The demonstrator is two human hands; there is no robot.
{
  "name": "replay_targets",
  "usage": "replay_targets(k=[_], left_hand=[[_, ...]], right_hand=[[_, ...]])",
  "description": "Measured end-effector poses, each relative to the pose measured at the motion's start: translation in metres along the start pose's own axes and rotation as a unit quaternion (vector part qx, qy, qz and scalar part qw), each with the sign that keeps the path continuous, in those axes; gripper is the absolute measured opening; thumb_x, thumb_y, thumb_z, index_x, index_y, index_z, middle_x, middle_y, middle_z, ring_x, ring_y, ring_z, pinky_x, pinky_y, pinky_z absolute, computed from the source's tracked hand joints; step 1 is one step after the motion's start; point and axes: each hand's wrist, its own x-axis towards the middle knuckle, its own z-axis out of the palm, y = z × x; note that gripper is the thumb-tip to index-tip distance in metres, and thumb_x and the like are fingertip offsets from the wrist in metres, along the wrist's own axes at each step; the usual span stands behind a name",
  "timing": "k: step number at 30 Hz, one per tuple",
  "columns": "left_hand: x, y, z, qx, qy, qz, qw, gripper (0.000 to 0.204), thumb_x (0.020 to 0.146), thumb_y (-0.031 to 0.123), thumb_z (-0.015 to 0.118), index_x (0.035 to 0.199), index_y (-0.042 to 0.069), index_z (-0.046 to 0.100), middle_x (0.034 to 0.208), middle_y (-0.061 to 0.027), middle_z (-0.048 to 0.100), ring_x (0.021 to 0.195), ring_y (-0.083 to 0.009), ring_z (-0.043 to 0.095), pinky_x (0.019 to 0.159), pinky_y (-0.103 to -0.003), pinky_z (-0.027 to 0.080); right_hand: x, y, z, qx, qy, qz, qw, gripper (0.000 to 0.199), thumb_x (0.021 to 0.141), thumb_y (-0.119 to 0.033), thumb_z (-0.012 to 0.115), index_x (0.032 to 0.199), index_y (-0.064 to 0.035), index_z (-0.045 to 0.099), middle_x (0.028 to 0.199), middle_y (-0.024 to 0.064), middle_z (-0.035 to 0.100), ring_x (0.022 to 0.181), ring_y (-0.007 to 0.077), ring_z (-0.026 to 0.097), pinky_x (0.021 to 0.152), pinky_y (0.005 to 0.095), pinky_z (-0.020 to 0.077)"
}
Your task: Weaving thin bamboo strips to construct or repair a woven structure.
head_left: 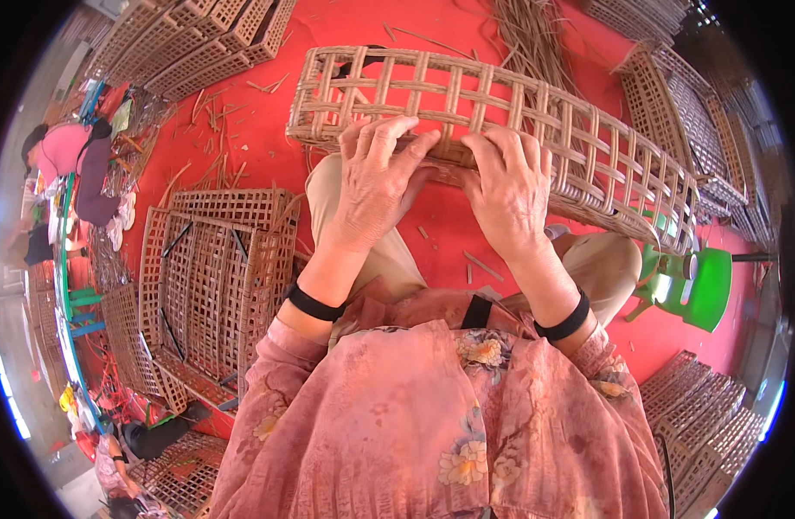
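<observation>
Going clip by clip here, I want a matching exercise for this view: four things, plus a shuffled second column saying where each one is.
Things
1. Long woven frame
2. Green plastic seat
3. Bundle of loose strands
4. Black bands

Places
A. Worn on the person
B. Under the fingers of the left hand and right hand
C. At the picture's top, right of centre
D. Toward the picture's right edge

Pairs: 1-B, 2-D, 3-C, 4-A

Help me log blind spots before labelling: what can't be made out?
All in the head view:
- Anything beneath the left hand and right hand: hidden by them.
- Dark object at the woven piece's left end: partly hidden by its lattice.
- Stacked baskets at upper left: cut off by top edge.
- Hands of the upper-left co-worker in pink: too small.
</observation>
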Motion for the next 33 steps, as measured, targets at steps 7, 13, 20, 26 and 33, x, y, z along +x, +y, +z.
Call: replay_targets(k=[7,13,20,26,33], left_hand=[[0.004,0.009,0.014,-0.010,0.040,-0.035,0.999,0.044,0.068,0.015,0.084,0.110,0.015,0.072,0.121,-0.0048,0.057,0.112,-0.0266,0.053,0.101,-0.046,0.035],[0.001,0.003,0.020,-0.023,0.065,-0.019,0.997,0.041,0.064,0.016,0.086,0.103,0.015,0.073,0.113,-0.0002,0.060,0.113,-0.0251,0.052,0.100,-0.044,0.036],[0.005,0.029,0.010,0.011,0.045,-0.025,0.999,0.047,0.071,0.018,0.083,0.116,0.015,0.069,0.119,-0.0037,0.058,0.114,-0.0263,0.052,0.103,-0.048,0.036],[0.025,0.055,0.034,-0.047,0.010,0.040,0.998,0.048,0.071,0.017,0.083,0.116,0.013,0.068,0.121,-0.0067,0.057,0.111,-0.0285,0.054,0.100,-0.049,0.037],[0.032,0.058,0.041,-0.018,0.028,0.019,0.999,0.049,0.063,0.013,0.086,0.109,0.012,0.068,0.126,-0.0071,0.057,0.116,-0.0300,0.054,0.103,-0.051,0.036]], right_hand=[[0.007,0.014,0.002,0.034,-0.031,0.003,0.999,0.029,0.071,-0.005,0.073,0.097,-0.0116,0.061,0.090,0.0054,0.054,0.090,0.0274,0.055,0.080,0.0432,0.0441],[-0.002,0.022,0.015,0.073,0.054,-0.053,0.994,0.027,0.073,-0.005,0.072,0.098,-0.0115,0.064,0.093,0.0040,0.058,0.093,0.0252,0.057,0.083,0.0403,0.0459],[-0.023,0.032,-0.018,-0.002,0.012,0.033,0.999,0.043,0.070,-0.011,0.079,0.112,-0.0121,0.066,0.117,0.0046,0.055,0.108,0.0271,0.054,0.092,0.0423,0.0431],[-0.034,0.051,-0.041,0.018,-0.021,0.044,0.999,0.048,0.067,-0.007,0.081,0.112,-0.0086,0.066,0.115,0.0058,0.054,0.113,0.0278,0.054,0.091,0.0417,0.0452],[-0.035,0.060,-0.046,0.020,-0.008,0.056,0.998,0.041,0.066,-0.003,0.079,0.105,-0.0079,0.065,0.109,0.0068,0.056,0.103,0.0288,0.054,0.089,0.0414,0.0463]])
